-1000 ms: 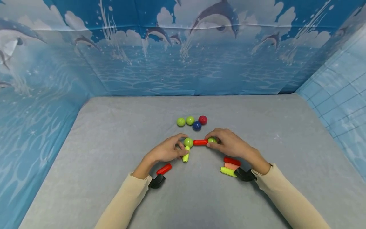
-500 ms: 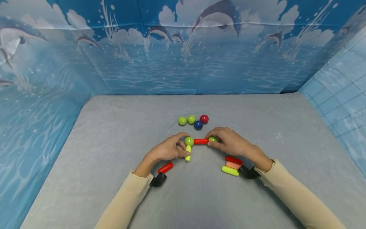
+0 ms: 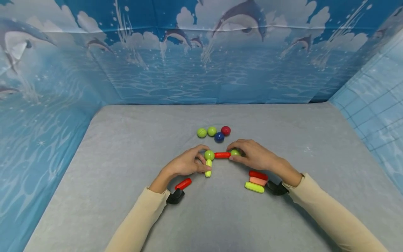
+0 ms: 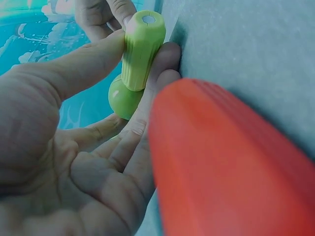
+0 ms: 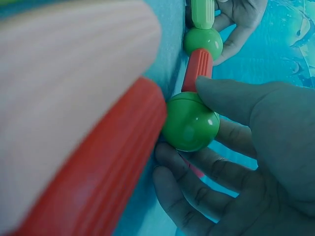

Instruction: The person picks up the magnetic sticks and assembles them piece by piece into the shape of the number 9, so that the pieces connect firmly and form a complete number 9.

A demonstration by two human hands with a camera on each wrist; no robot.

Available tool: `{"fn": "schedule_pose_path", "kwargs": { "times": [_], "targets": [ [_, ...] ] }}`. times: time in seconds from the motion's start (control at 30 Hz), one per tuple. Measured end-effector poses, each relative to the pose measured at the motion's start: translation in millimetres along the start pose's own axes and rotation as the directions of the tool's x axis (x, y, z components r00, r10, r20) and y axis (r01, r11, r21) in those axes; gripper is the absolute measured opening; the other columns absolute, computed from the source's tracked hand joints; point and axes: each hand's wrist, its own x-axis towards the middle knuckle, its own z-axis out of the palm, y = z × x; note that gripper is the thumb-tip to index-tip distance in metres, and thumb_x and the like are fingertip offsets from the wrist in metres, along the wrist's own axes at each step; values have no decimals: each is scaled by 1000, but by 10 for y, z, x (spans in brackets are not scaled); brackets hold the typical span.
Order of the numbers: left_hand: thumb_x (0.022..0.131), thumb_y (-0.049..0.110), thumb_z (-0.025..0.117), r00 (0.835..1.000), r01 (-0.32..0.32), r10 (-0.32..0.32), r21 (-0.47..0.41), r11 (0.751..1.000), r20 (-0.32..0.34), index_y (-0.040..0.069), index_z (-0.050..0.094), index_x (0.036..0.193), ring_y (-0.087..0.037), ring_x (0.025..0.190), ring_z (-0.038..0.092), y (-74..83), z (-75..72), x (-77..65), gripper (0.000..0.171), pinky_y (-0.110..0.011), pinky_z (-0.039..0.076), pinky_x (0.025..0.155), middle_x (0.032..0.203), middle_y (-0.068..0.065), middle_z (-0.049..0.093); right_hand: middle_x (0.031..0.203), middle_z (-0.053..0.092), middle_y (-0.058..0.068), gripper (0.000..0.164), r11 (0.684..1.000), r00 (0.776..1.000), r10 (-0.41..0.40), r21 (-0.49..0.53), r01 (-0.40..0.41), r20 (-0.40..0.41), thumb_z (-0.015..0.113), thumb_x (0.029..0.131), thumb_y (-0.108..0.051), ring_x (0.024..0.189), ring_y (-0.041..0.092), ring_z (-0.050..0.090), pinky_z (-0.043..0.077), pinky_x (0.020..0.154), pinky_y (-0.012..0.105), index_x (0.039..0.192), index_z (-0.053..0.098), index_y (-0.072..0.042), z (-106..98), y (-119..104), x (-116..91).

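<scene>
My left hand (image 3: 188, 162) pinches a yellow-green rod (image 4: 139, 54) between thumb and fingers; a grey disc shows in the rod's end. That rod joins a green ball (image 3: 209, 155), which my left index finger reaches round. From this ball a red rod (image 3: 222, 155) runs right to a second green ball (image 5: 191, 122). Around the second ball curl the fingers and thumb of my right hand (image 3: 253, 154); the thumb tip also lies against the red rod. The joined pieces make a corner shape low over the grey table, and whether they touch it is hard to tell.
Behind the hands sit two green balls (image 3: 206, 132), a blue ball (image 3: 219, 137) and a red ball (image 3: 225, 131). A loose red rod (image 3: 183, 183) lies by my left wrist. By my right wrist lie red (image 3: 258, 175), pink (image 3: 257, 181) and yellow-green (image 3: 254, 187) rods.
The yellow-green rod in my left hand has swung slightly, now pointing straighter toward me. Both hands keep their hold; the whole head view has shifted a little.
</scene>
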Motion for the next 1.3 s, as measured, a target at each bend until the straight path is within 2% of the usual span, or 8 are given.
{"fn": "schedule_pose_path", "kwargs": {
  "times": [0.17, 0.5, 0.67, 0.8, 1.0, 1.17, 1.3],
  "targets": [
    [91, 14, 76, 1000, 3, -3, -19, 1000, 7, 12, 42, 145, -15, 77, 67, -3, 1, 13, 65, -28, 51, 72, 102, -9, 65, 109, 69, 0, 28, 1000, 1000, 3, 2, -3, 16, 70, 96, -27, 81, 10, 54, 49, 77, 33, 120, 69, -13, -19, 8, 13],
    [90, 13, 76, 1000, 4, -4, -27, 1000, 1, 11, 42, 145, -16, 78, 68, 0, -6, -4, 65, -28, 52, 72, 101, -9, 65, 111, 69, 1, 31, 1000, 999, 4, -10, -4, 42, 69, 96, -29, 85, 10, 57, 51, 81, 36, 122, 68, -13, -44, 10, 29],
    [90, 15, 76, 1000, 6, -6, -25, 1000, 0, 11, 43, 145, -16, 77, 68, 1, -7, -5, 65, -28, 52, 71, 101, -8, 65, 107, 68, 0, 31, 1000, 999, 3, -10, -3, 42, 68, 97, -30, 82, 10, 56, 50, 76, 32, 121, 68, -12, -83, 11, 34],
    [90, 15, 77, 1000, 1, -1, -19, 1000, 0, 12, 43, 145, -16, 77, 68, -5, -9, 2, 65, -29, 52, 71, 102, -8, 65, 111, 68, 4, 31, 1000, 1000, -8, 5, 8, 29, 68, 97, -26, 84, 12, 61, 52, 75, 31, 122, 68, -8, -163, 11, 65],
    [90, 14, 76, 1000, 0, 0, -24, 1000, 3, 11, 43, 145, -16, 76, 68, -21, -7, 5, 65, -29, 52, 71, 101, -8, 65, 118, 66, 13, 33, 999, 1000, -23, 34, 23, -7, 69, 96, -18, 90, 19, 64, 56, 78, 37, 125, 65, -2, -313, 73, 192],
    [89, 14, 77, 1000, -3, 3, -33, 999, 1, 10, 42, 145, -16, 76, 68, -21, -3, 8, 66, -30, 53, 71, 101, -8, 65, 131, 56, 15, 35, 994, 1000, -29, 106, 30, -9, 68, 93, -3, 100, 28, 65, 57, 83, 43, 127, 63, -6, -434, 227, 356],
    [89, 15, 78, 1000, -1, 0, -42, 999, -4, 11, 43, 144, -16, 76, 68, -20, -5, 6, 66, -30, 54, 71, 100, -8, 65, 137, 51, 17, 38, 981, 999, -27, 194, 23, 21, 64, 94, 3, 113, 37, 62, 52, 93, 53, 130, 61, -8, -469, 365, 509]
  ]
}}
